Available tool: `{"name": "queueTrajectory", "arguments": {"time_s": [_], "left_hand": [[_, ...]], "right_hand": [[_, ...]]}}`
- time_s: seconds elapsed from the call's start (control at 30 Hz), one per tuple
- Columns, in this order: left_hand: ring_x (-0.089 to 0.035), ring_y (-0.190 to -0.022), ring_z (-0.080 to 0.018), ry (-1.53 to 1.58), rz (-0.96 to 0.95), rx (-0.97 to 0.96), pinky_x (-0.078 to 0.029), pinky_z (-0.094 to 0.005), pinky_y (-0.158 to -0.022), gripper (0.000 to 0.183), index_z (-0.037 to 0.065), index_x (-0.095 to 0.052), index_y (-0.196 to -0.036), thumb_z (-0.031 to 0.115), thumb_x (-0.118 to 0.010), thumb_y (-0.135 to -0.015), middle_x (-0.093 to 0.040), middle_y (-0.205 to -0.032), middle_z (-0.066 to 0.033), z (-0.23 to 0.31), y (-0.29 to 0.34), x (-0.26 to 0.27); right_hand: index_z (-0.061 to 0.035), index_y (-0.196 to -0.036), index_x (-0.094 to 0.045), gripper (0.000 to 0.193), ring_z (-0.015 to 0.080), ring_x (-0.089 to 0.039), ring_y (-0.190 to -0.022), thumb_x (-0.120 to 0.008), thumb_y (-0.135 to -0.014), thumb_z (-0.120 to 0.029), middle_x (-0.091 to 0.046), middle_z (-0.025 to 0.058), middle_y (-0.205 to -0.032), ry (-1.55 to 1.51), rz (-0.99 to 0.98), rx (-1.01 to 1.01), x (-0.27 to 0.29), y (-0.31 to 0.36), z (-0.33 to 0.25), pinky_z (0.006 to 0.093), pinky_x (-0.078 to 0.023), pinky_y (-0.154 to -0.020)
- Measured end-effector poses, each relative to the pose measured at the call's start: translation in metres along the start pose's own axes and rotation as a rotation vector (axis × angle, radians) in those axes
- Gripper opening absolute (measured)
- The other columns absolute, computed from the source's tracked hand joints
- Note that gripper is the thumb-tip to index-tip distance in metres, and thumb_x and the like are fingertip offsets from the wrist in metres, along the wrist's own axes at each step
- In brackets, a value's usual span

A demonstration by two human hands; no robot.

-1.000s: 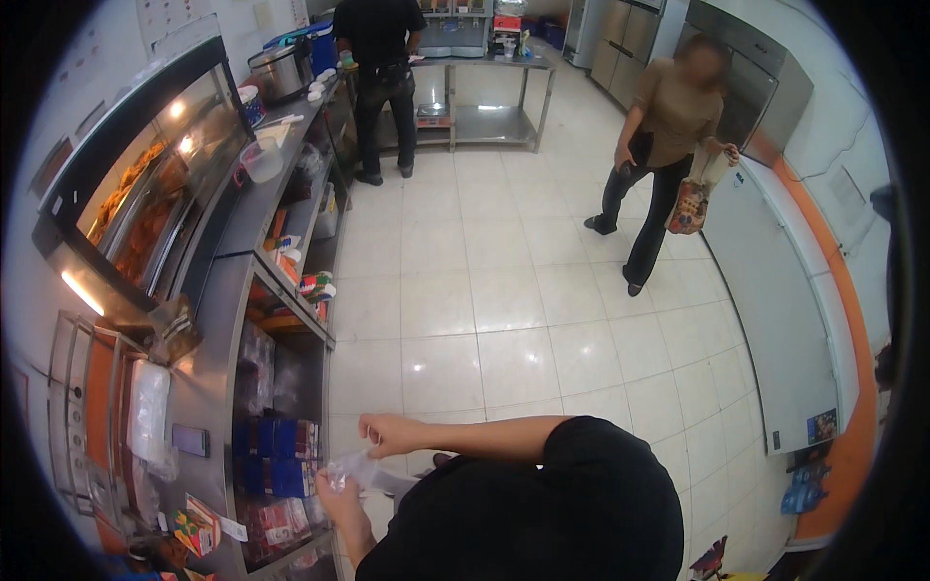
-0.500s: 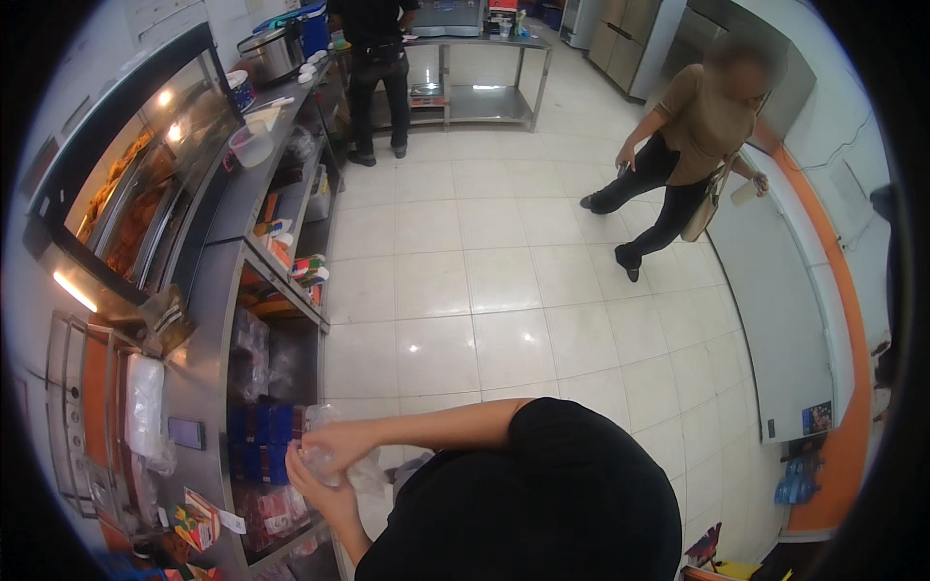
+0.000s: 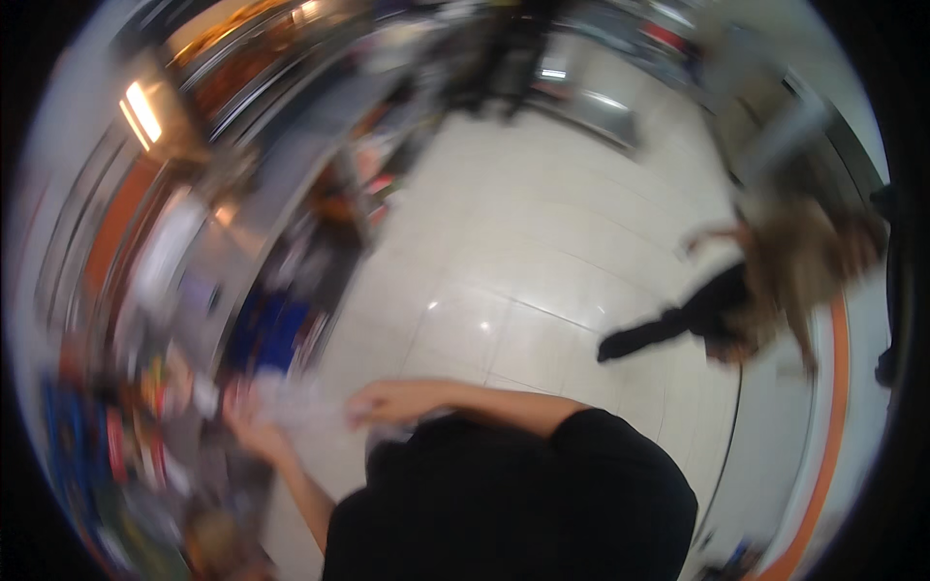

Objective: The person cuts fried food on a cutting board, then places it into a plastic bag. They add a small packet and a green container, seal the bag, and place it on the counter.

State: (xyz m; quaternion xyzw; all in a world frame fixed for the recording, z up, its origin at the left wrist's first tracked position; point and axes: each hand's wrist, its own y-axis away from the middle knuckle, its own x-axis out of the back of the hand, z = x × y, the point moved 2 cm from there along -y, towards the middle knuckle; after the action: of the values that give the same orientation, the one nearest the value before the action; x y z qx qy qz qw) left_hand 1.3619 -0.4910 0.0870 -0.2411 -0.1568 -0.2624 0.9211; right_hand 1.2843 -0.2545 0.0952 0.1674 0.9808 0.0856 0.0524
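Observation:
A clear, see-through plastic bag (image 3: 312, 401) is stretched between my two hands, in front of the shelves under the counter. Its left end is at my left hand (image 3: 254, 426), whose fingers are blurred but seem closed on the plastic. My right hand (image 3: 383, 401) has its fingers curled in and grips the other end, close to my body. Motion smears the bag's edges, and I cannot make out anything inside it.
Along the left runs a metal counter (image 3: 320, 145) with a lit food display case (image 3: 242, 58) and blue packs (image 3: 266, 334) on its shelf. A person in a brown top (image 3: 790, 257) walks at the right. Another person in dark clothes (image 3: 504, 58) stands at the back.
My hands have moved apart, the left one further left, and the plastic now spans the gap. The whole view has swung round and blurred. The person in brown appears further right.

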Motion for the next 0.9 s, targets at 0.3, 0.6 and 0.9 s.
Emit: {"name": "queueTrajectory", "arguments": {"time_s": [0.3,0.6,0.9], "left_hand": [[-0.056,-0.075,-0.0167,0.968,-0.065,0.909,-0.047,-0.0302,-0.068,0.032,0.001,-0.058,-0.115,0.008,-0.061,-0.084,-0.061,-0.086,-0.0041,-0.143,0.016,0.098],[-0.056,-0.09,-0.0197,0.478,-0.112,1.008,-0.047,-0.0309,-0.07,0.071,0.001,-0.041,-0.134,0.055,-0.052,-0.088,-0.058,-0.114,-0.0093,-0.211,-0.055,0.2],[-0.03,-0.133,-0.0321,0.776,-0.17,1.027,-0.024,-0.0572,-0.104,0.074,0.009,-0.028,-0.144,0.062,-0.032,-0.091,-0.034,-0.145,-0.0126,-0.328,-0.287,0.094]], "right_hand": [[-0.0092,-0.1,-0.055,0.028,0.0097,-0.043,-0.057,-0.05,-0.093,-0.037,-0.042,-0.003,-0.066,-1.031,-0.172,-0.132,-0.025,-0.088,0.007,0.0278,-0.045,-0.063],[-0.0011,-0.134,-0.039,0.074,0.0271,-0.048,-0.11,-0.051,-0.087,-0.057,-0.044,0.0142,-0.131,-0.315,0.198,-0.176,-0.02,-0.371,0.008,0.0405,-0.039,-0.096],[0.0016,-0.137,-0.028,0.095,0.0257,-0.043,-0.116,-0.058,-0.077,-0.065,-0.042,0.0172,-0.129,-0.244,0.079,-0.324,-0.038,-0.575,0.013,0.0388,-0.032,-0.098]]}}
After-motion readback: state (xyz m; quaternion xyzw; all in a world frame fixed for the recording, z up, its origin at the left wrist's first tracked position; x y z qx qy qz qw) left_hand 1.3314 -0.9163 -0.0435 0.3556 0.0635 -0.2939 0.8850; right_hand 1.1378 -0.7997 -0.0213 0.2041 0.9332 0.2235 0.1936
